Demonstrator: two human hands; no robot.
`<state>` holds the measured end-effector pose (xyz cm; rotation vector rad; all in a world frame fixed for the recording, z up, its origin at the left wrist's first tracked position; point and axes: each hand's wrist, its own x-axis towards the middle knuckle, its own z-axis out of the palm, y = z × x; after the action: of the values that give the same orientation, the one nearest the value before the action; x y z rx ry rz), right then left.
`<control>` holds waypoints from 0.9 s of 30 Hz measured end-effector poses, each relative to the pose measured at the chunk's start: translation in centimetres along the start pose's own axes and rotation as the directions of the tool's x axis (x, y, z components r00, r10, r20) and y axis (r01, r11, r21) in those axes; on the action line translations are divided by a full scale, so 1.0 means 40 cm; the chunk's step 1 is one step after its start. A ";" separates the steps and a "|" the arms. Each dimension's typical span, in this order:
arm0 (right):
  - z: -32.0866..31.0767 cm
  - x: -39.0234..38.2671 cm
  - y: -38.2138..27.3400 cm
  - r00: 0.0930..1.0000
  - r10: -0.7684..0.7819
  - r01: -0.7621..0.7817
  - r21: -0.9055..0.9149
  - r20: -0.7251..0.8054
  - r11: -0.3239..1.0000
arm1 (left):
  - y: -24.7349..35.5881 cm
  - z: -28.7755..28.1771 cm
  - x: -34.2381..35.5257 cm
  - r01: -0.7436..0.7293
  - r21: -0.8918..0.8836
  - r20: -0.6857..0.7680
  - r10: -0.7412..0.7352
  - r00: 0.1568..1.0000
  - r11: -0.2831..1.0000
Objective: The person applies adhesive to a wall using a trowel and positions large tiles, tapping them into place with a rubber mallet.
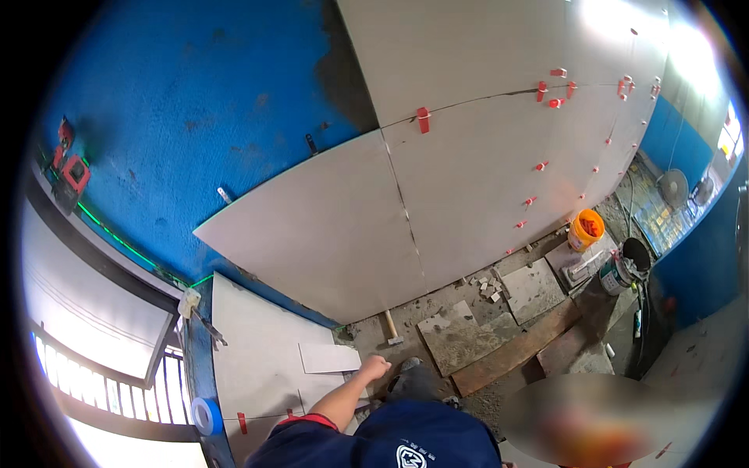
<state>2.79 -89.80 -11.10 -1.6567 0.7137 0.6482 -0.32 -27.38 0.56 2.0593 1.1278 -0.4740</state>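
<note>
My left hand (376, 366) reaches forward from a dark blue sleeve with a red cuff. Its fingers are curled closed, and what they hold, if anything, I cannot make out. Close beside it, to the left, is a small white rectangular tile piece (328, 359), in front of larger pale tiles (251, 335) on the lower left wall. A hammer (392, 327) with a pale wooden handle rests near the wall's foot, just beyond the hand. My right hand does not show.
Large grey tiles (484, 187) with red clips (423, 120) cover the wall ahead beside blue paint (195, 93). Loose slabs (452, 339), a brown plank (515, 351), an orange bucket (585, 231) and a dark bucket (616, 274) occupy the floor. Blue tape (207, 416) hangs left. Lower right is blurred.
</note>
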 end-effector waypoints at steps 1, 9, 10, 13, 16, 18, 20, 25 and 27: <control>0.010 0.003 -0.010 1.000 0.026 -0.026 -0.016 0.014 1.000 | -0.004 -0.033 0.008 -0.080 0.055 -0.087 0.085 0.993 0.995; -0.045 0.123 -0.182 0.993 0.027 -0.007 -0.175 0.116 0.985 | 0.588 -0.681 -0.022 -0.495 0.112 -0.708 0.419 0.569 0.862; -0.122 0.173 -0.214 0.981 -0.075 0.121 -0.262 0.180 0.957 | 0.706 -0.749 0.003 -0.618 0.127 -0.712 0.505 0.488 0.776; 0.023 0.069 -0.352 0.998 0.005 -0.003 0.043 -0.058 0.999 | 0.753 -0.928 0.029 -0.489 0.495 -0.749 0.638 0.178 0.718; 0.172 -0.085 -0.505 0.975 0.122 -0.096 0.142 -0.187 0.985 | 0.846 -1.017 0.091 -0.347 0.668 -0.691 0.722 0.039 0.658; 0.215 -0.113 -0.495 0.983 0.116 -0.084 0.213 -0.141 0.974 | 0.874 -1.038 0.130 -0.318 0.708 -0.646 0.760 0.070 0.631; 0.274 -0.138 -0.447 0.973 0.181 -0.151 0.195 -0.146 0.969 | 0.884 -1.045 0.159 -0.278 0.749 -0.597 0.794 0.111 0.602; 0.287 -0.120 -0.083 0.994 0.112 -0.112 -0.059 -0.007 0.992 | 0.882 -1.002 0.110 -0.240 0.927 -0.292 0.956 0.019 0.288; 0.244 -0.086 0.052 0.997 0.011 -0.039 -0.354 -0.080 0.934 | 0.894 -0.919 0.042 -0.312 0.949 0.002 0.995 -0.102 -0.034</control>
<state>-1.44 -80.13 -11.71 -2.0181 0.7023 0.7689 29.59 -11.54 39.13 3.3241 -0.5709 1.0638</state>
